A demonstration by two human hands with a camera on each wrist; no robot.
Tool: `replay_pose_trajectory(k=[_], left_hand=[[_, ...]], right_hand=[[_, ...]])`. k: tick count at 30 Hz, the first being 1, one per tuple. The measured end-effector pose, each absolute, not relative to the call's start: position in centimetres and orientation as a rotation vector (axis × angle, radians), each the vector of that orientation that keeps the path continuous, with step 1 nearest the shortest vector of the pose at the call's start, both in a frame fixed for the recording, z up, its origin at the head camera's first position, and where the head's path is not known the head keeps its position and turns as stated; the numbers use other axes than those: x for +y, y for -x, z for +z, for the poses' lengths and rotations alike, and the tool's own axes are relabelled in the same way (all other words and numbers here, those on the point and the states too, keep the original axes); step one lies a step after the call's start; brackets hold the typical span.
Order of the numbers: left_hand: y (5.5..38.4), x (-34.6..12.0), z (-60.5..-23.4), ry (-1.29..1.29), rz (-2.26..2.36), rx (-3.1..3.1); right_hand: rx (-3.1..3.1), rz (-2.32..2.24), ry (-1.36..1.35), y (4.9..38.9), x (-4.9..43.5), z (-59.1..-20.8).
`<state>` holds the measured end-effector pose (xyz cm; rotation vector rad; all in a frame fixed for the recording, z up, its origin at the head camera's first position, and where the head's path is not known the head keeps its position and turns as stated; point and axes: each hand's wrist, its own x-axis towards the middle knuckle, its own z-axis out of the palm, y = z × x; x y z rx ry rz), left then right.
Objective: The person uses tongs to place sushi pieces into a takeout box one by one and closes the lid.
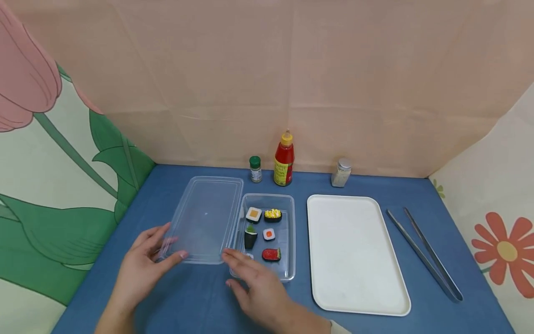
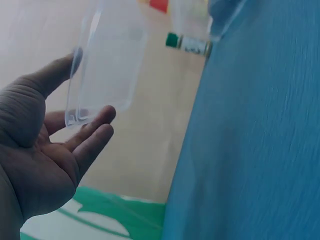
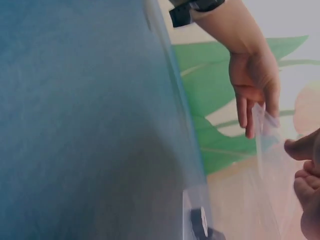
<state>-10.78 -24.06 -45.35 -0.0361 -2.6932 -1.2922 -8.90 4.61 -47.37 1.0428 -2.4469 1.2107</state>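
Observation:
My left hand [image 1: 142, 264] pinches a clear plastic lid [image 1: 208, 218] by its near left corner, thumb on one face and fingers on the other. In the left wrist view the lid [image 2: 110, 60] shows above the tabletop level. My right hand [image 1: 263, 290] has its fingers extended, the fingertips right at the lid's near right corner and the thumb apart from it. Beside the lid sits an uncovered clear container [image 1: 288, 232] with several sushi pieces in it, among them a yellow-topped one [image 1: 273, 215] and a red-topped one [image 1: 271, 254]. The right hand partly hides the container's near left corner.
A white tray [image 1: 354, 250] lies right of the container, with metal tongs [image 1: 434, 260] beyond it. Along the back stand a green-capped jar [image 1: 256, 169], a red sauce bottle [image 1: 284, 160] and a silver-capped shaker [image 1: 341, 173]. Blue cloth [image 1: 183, 297] covers the table.

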Motion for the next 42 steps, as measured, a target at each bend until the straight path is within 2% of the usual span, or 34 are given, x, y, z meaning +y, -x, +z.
replay_pose_trajectory(k=[7, 23, 30, 36, 42], left_hand=[[11.3, -21.2, -44.8, 0.059, -1.425, -2.637], [11.9, -17.2, -44.0, 0.096, -1.608, -2.563], [12.3, -16.8, -44.0, 0.339, -1.738, -2.440], [12.9, -16.4, -44.1, 0.615, -1.566, -2.455], [14.1, -15.8, -44.5, 0.562, -1.402, -2.526]], right_hand=[[-2.114, 1.177, -0.913, 10.4, 6.3, -47.3], [-1.883, 1.054, -0.940, 12.5, 10.2, -47.0], [-1.851, 1.006, -0.856, 12.9, 12.0, -45.4], [-1.872, 1.083, -0.719, 12.8, 13.9, -43.2], [-1.821, 1.089, -0.731, 12.5, 14.6, -41.8]])
